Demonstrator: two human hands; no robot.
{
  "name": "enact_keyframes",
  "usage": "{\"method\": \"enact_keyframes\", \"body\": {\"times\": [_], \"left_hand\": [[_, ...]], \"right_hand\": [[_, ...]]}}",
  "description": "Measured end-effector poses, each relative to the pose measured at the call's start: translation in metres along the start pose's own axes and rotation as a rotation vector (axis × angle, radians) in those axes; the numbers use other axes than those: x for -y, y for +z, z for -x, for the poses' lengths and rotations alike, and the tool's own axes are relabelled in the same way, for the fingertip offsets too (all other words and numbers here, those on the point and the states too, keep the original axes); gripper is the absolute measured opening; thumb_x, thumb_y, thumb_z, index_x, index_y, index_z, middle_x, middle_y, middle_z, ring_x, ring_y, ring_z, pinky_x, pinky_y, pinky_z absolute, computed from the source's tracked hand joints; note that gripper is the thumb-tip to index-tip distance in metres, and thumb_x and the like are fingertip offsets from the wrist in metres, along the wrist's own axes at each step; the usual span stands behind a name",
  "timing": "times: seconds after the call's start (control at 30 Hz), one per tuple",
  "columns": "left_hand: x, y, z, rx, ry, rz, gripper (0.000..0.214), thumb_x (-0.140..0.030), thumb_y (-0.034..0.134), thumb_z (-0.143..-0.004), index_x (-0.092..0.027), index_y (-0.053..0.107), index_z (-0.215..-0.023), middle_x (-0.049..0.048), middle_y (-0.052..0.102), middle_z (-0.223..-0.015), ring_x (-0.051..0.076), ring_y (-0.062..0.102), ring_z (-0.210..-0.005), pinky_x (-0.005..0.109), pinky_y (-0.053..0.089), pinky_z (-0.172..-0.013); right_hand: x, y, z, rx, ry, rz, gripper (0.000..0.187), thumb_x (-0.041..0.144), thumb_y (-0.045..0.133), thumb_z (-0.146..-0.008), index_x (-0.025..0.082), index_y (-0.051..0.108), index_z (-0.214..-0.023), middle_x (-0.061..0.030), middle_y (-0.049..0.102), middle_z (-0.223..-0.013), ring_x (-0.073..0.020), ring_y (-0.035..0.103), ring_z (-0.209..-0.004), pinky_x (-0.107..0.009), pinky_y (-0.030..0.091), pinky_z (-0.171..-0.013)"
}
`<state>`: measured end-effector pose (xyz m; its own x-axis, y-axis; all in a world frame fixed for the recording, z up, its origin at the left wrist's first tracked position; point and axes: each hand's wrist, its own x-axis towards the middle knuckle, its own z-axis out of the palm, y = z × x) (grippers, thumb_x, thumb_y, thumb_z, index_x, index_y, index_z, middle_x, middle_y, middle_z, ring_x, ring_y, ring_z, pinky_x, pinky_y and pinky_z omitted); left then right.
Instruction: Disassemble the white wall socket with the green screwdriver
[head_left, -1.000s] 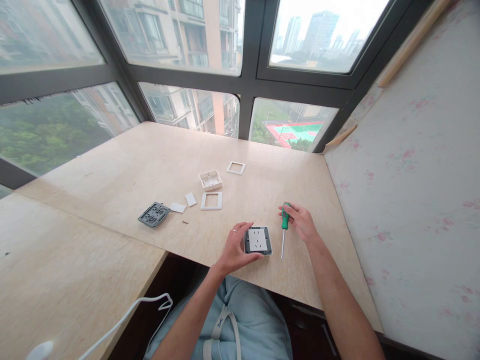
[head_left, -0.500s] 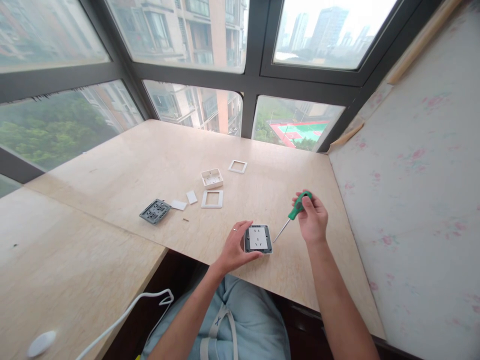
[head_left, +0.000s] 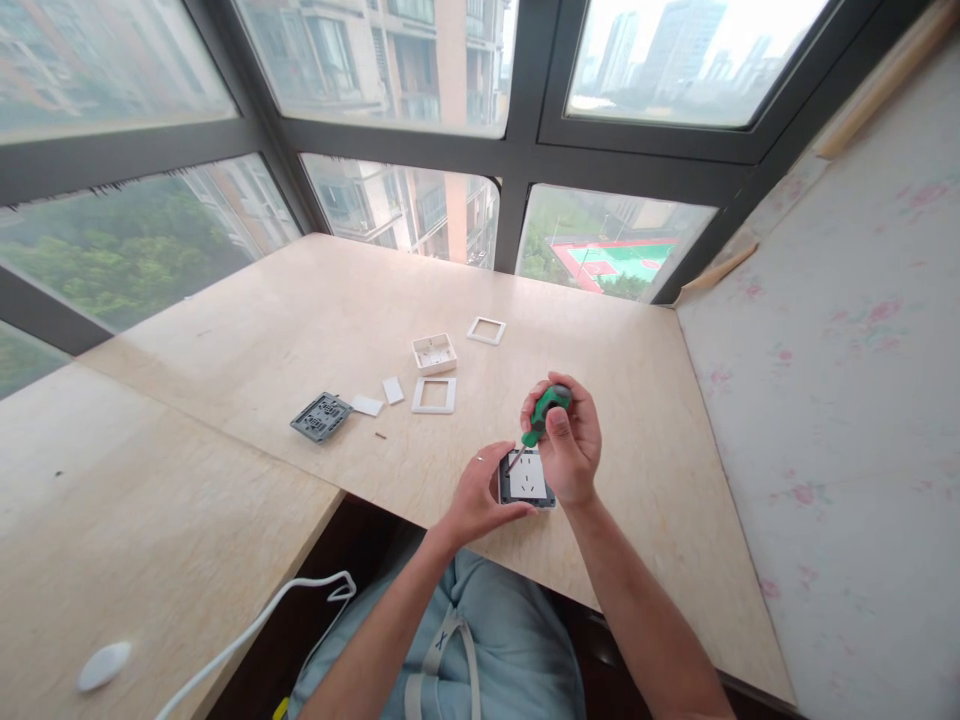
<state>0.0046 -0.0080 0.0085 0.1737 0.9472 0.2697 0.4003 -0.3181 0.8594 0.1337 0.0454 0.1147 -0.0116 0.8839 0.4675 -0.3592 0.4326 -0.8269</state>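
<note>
A grey wall socket with a white face (head_left: 526, 483) lies on the wooden desk (head_left: 315, 330) near its front edge. My left hand (head_left: 472, 495) grips the socket's left side and holds it down. My right hand (head_left: 570, 440) is closed round a green-handled screwdriver (head_left: 544, 411), held tilted above the socket. The screwdriver's metal tip points down-left at the socket's upper left corner.
Further back on the desk lie a grey socket module (head_left: 321, 416), two small white cover pieces (head_left: 379, 397), a white frame (head_left: 433, 395), a white back box (head_left: 433, 353) and another white frame (head_left: 486, 330). A white cable (head_left: 247, 630) hangs at the lower left. Windows stand behind; a wall is on the right.
My right hand lifted the screwdriver off the desk, swung it left and brought its tip down onto the socket. My left hand kept holding the socket.
</note>
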Motion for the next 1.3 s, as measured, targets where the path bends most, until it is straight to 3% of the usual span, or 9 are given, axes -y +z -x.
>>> {"method": "enact_keyframes", "body": {"times": [0.13, 0.33, 0.6, 1.3], "left_hand": [[0.000, 0.000, 0.000, 0.005, 0.010, 0.001, 0.087, -0.058, 0.083, -0.073, -0.022, 0.046, -0.143, 0.0149, 0.055, -0.142, 0.032, 0.052, -0.134, 0.052, 0.042, -0.114], [0.002, 0.000, 0.000, 0.019, 0.013, 0.007, 0.085, -0.054, 0.083, -0.075, -0.023, 0.045, -0.144, 0.0149, 0.053, -0.145, 0.033, 0.049, -0.136, 0.052, 0.040, -0.116], [0.002, -0.001, -0.001, 0.028, 0.006, 0.008, 0.086, -0.053, 0.083, -0.075, -0.023, 0.045, -0.145, 0.0150, 0.052, -0.145, 0.033, 0.048, -0.137, 0.054, 0.039, -0.116], [0.001, -0.002, -0.001, 0.017, 0.022, -0.007, 0.085, -0.053, 0.084, -0.075, -0.023, 0.045, -0.145, 0.0145, 0.053, -0.145, 0.033, 0.050, -0.136, 0.054, 0.041, -0.114]], "right_hand": [[-0.001, 0.000, -0.001, -0.005, -0.001, -0.043, 0.032, 0.044, 0.061, -0.093, 0.030, 0.055, -0.121, -0.0042, 0.057, -0.099, -0.0148, 0.056, -0.071, -0.030, 0.050, -0.057], [0.011, -0.019, -0.010, -0.115, -0.034, 0.013, 0.031, 0.045, 0.064, -0.091, 0.030, 0.058, -0.118, -0.0035, 0.057, -0.096, -0.0153, 0.058, -0.074, -0.028, 0.047, -0.055], [0.013, -0.036, -0.006, -0.096, -0.031, 0.015, 0.028, 0.040, 0.065, -0.093, 0.029, 0.062, -0.119, -0.0036, 0.058, -0.096, -0.0143, 0.057, -0.075, -0.026, 0.045, -0.054], [0.005, -0.042, -0.002, -0.029, -0.047, 0.013, 0.028, 0.038, 0.063, -0.095, 0.028, 0.063, -0.121, -0.0041, 0.060, -0.096, -0.0134, 0.056, -0.070, -0.026, 0.043, -0.054]]}}
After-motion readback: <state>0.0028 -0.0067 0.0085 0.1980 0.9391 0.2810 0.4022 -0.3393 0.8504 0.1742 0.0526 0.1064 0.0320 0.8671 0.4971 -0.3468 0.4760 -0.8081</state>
